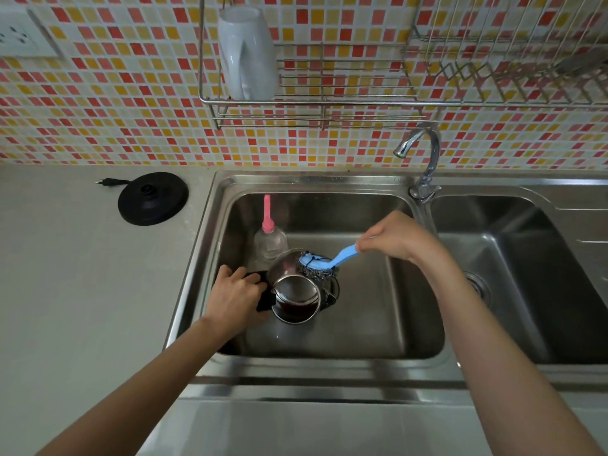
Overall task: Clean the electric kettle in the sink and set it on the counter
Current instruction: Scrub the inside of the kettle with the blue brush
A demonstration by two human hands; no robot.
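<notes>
Steel sink (pixel 329 182): left hand (pixel 235 296) grips kettle (pixel 297 291) handle; right hand (pixel 394 238) holds scrubber (pixel 320 263), seemingly touching its side.

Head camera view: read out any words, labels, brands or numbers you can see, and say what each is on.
No readable text anywhere.
The kettle, the black kettle base, the clear bottle, the blue brush and the white mug show no lettering.
The wall socket is too blurred to tell.

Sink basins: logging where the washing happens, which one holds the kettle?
The left basin, next to the counter; the kettle and a pink-capped bottle are in it. The right basin shows only its drain.
</notes>
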